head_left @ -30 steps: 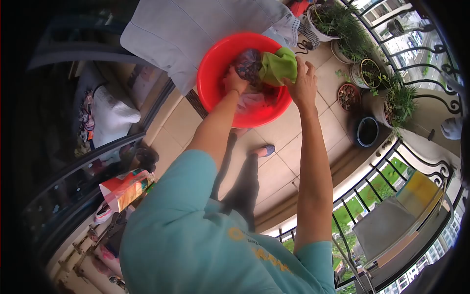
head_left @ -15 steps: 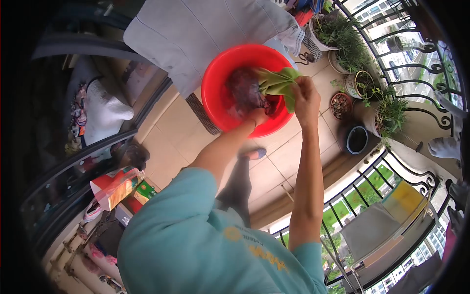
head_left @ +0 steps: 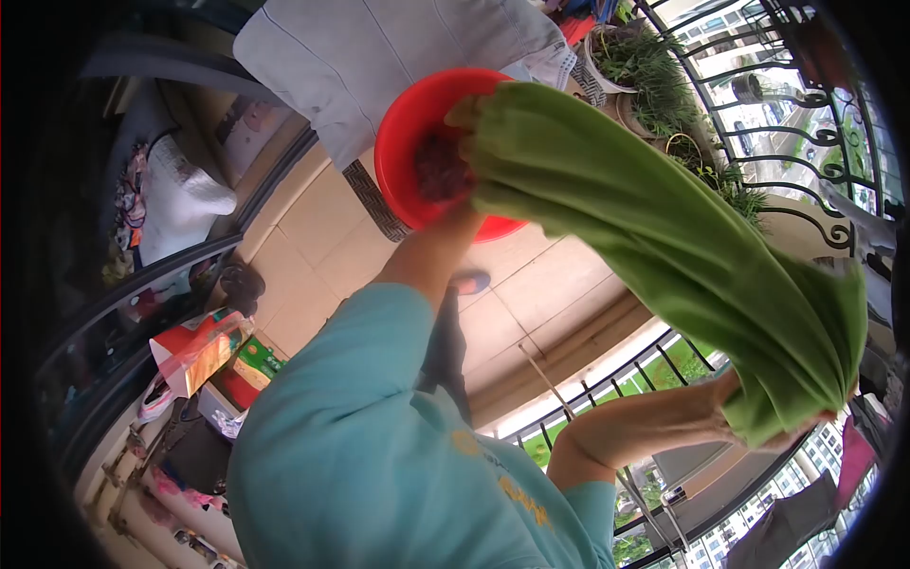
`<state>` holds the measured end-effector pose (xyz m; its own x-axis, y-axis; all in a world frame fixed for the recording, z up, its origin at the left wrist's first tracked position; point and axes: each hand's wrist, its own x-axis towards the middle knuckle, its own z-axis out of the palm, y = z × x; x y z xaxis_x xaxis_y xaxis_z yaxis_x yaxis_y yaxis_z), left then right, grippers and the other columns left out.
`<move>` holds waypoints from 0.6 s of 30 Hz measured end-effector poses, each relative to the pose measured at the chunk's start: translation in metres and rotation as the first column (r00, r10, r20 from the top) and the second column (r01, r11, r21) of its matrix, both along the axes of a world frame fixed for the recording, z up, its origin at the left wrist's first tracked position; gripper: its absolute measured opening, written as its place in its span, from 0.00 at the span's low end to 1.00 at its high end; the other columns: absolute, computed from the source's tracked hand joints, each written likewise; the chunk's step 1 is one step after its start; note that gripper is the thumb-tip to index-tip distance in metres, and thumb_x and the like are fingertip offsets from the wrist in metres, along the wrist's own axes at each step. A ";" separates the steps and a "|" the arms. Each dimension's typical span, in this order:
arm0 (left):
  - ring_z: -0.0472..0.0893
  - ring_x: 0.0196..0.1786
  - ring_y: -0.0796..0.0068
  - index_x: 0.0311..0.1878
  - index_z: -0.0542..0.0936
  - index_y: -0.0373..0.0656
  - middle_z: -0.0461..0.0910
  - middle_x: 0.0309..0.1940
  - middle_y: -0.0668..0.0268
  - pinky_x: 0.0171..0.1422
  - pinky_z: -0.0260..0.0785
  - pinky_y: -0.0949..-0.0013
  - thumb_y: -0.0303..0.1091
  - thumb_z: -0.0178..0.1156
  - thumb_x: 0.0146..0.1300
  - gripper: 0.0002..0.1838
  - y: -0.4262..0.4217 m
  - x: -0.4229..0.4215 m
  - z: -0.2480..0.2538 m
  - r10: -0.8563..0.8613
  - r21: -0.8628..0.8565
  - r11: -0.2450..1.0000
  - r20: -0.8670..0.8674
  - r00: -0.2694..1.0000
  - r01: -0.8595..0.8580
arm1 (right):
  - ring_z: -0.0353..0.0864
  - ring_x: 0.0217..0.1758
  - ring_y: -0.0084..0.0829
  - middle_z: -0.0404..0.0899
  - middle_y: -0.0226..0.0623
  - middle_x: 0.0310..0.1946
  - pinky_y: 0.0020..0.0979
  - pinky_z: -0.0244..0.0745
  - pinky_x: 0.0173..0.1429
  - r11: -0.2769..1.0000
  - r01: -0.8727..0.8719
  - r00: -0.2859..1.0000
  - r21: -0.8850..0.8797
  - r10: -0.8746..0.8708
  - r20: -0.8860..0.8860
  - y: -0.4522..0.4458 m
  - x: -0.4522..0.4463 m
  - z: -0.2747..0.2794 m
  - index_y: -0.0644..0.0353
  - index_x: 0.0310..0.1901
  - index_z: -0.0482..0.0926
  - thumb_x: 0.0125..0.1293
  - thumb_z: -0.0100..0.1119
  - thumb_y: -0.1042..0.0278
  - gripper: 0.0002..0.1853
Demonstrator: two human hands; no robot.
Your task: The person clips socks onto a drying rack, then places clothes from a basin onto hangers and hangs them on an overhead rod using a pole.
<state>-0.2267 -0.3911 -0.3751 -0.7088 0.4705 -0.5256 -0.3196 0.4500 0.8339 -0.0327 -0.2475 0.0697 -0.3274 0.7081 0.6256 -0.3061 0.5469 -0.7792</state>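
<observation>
A long piece of green cloth [head_left: 626,199] stretches from the red basin [head_left: 398,128] out to the lower right. My right hand [head_left: 725,410] is closed on its far end, partly covered by the folds. Dark wet-looking cloth [head_left: 441,169] lies inside the basin. My left hand [head_left: 462,216] reaches in at the basin's near side, beside the dark cloth. The green cloth and blur hide its fingers, so its grip does not show.
A grey cloth [head_left: 379,57] is draped behind the basin. Potted plants [head_left: 645,81] line the black railing [head_left: 758,133] at right. A red and green box [head_left: 251,370] stands at lower left, near a glass door [head_left: 190,242]. My foot [head_left: 469,282] is on the tiled floor.
My right hand has swung from the basin's edge far to the lower right, pulling the green cloth out at length. My left hand has stayed at the basin.
</observation>
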 end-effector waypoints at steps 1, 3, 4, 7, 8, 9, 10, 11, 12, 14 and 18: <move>0.77 0.53 0.57 0.51 0.78 0.39 0.79 0.47 0.49 0.59 0.67 0.60 0.45 0.53 0.61 0.22 0.000 -0.004 0.005 0.016 0.021 1.000 -0.008 1.000 -0.015 | 0.78 0.42 0.26 0.76 0.37 0.42 0.26 0.77 0.49 1.000 0.009 0.999 0.021 -0.009 -0.041 0.005 0.012 0.007 0.63 0.51 0.70 0.66 0.55 0.65 0.15; 0.77 0.54 0.57 0.52 0.78 0.39 0.78 0.47 0.50 0.59 0.67 0.60 0.45 0.53 0.61 0.22 -0.002 -0.013 0.015 0.040 0.060 0.997 -0.028 0.999 -0.038 | 0.78 0.43 0.26 0.76 0.36 0.43 0.25 0.77 0.50 0.997 0.056 0.995 0.045 -0.053 -0.081 0.009 0.035 0.017 0.63 0.51 0.70 0.67 0.54 0.63 0.16; 0.77 0.54 0.57 0.52 0.78 0.39 0.78 0.47 0.50 0.59 0.67 0.60 0.45 0.53 0.61 0.22 -0.003 -0.015 0.021 0.050 0.083 0.995 -0.040 0.998 -0.047 | 0.78 0.43 0.26 0.75 0.36 0.43 0.25 0.77 0.51 0.996 0.080 0.993 0.049 -0.075 -0.093 0.008 0.045 0.020 0.62 0.52 0.70 0.68 0.53 0.62 0.16; 0.76 0.55 0.58 0.53 0.77 0.40 0.78 0.48 0.51 0.60 0.67 0.61 0.44 0.52 0.62 0.22 -0.008 -0.019 0.042 0.065 0.150 0.987 -0.088 0.994 -0.051 | 0.78 0.44 0.25 0.74 0.35 0.43 0.25 0.77 0.53 0.988 0.148 0.983 0.053 -0.141 -0.114 0.008 0.082 0.029 0.62 0.53 0.69 0.70 0.52 0.59 0.17; 0.76 0.55 0.58 0.53 0.77 0.40 0.78 0.48 0.51 0.60 0.66 0.61 0.44 0.52 0.62 0.22 -0.010 -0.017 0.048 0.060 0.176 0.984 -0.107 0.992 -0.040 | 0.78 0.45 0.25 0.74 0.35 0.44 0.25 0.77 0.54 0.984 0.168 0.980 0.053 -0.161 -0.118 0.006 0.093 0.031 0.62 0.53 0.68 0.70 0.51 0.58 0.18; 0.76 0.55 0.58 0.53 0.77 0.40 0.78 0.49 0.51 0.60 0.66 0.61 0.44 0.52 0.62 0.22 -0.013 -0.014 0.058 0.056 0.201 0.979 -0.123 0.991 -0.030 | 0.78 0.45 0.25 0.74 0.35 0.44 0.25 0.77 0.54 0.980 0.192 0.976 0.049 -0.185 -0.116 0.003 0.106 0.032 0.61 0.53 0.68 0.71 0.50 0.57 0.18; 0.76 0.55 0.58 0.53 0.77 0.40 0.78 0.49 0.51 0.60 0.66 0.61 0.44 0.52 0.63 0.22 -0.016 -0.007 0.070 0.047 0.223 0.975 -0.149 0.988 -0.013 | 0.78 0.44 0.25 0.74 0.35 0.43 0.25 0.77 0.53 0.977 0.209 0.971 0.044 -0.202 -0.128 0.004 0.117 0.036 0.61 0.52 0.68 0.70 0.51 0.57 0.18; 0.76 0.56 0.58 0.54 0.77 0.40 0.77 0.49 0.51 0.60 0.66 0.61 0.44 0.52 0.63 0.22 -0.020 0.000 0.082 0.035 0.245 0.969 -0.174 0.984 0.008 | 0.78 0.43 0.25 0.74 0.35 0.42 0.25 0.77 0.52 0.974 0.224 0.968 0.034 -0.219 -0.122 0.001 0.128 0.038 0.61 0.51 0.68 0.69 0.52 0.57 0.17; 0.75 0.56 0.59 0.54 0.76 0.40 0.77 0.49 0.52 0.61 0.66 0.61 0.44 0.51 0.63 0.22 -0.025 0.010 0.097 0.023 0.266 0.963 -0.202 0.979 0.032 | 0.78 0.43 0.25 0.74 0.34 0.42 0.25 0.77 0.51 0.970 0.241 0.965 0.021 -0.237 -0.114 -0.001 0.139 0.040 0.61 0.50 0.69 0.68 0.53 0.57 0.17; 0.75 0.56 0.59 0.54 0.76 0.40 0.77 0.50 0.52 0.61 0.65 0.61 0.44 0.51 0.64 0.21 -0.035 0.036 0.131 -0.011 0.312 0.945 -0.280 0.960 0.102 | 0.77 0.41 0.25 0.74 0.34 0.40 0.25 0.78 0.49 0.961 0.275 0.956 -0.009 -0.275 -0.105 -0.008 0.161 0.046 0.60 0.48 0.69 0.66 0.55 0.58 0.16; 0.74 0.57 0.60 0.55 0.75 0.40 0.77 0.51 0.53 0.62 0.65 0.61 0.44 0.51 0.64 0.21 -0.050 0.077 0.194 -0.076 0.351 0.898 -0.471 0.879 0.266 | 0.77 0.39 0.25 0.73 0.33 0.38 0.25 0.79 0.45 0.939 0.336 0.939 -0.078 -0.340 -0.051 -0.027 0.204 0.047 0.59 0.44 0.70 0.63 0.58 0.59 0.15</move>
<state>-0.1492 -0.4412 -0.1815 -0.7057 0.7046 0.0743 0.1695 0.0661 0.9833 0.1716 -0.2750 0.1163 -0.0233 0.8114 0.5840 -0.1618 0.5734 -0.8032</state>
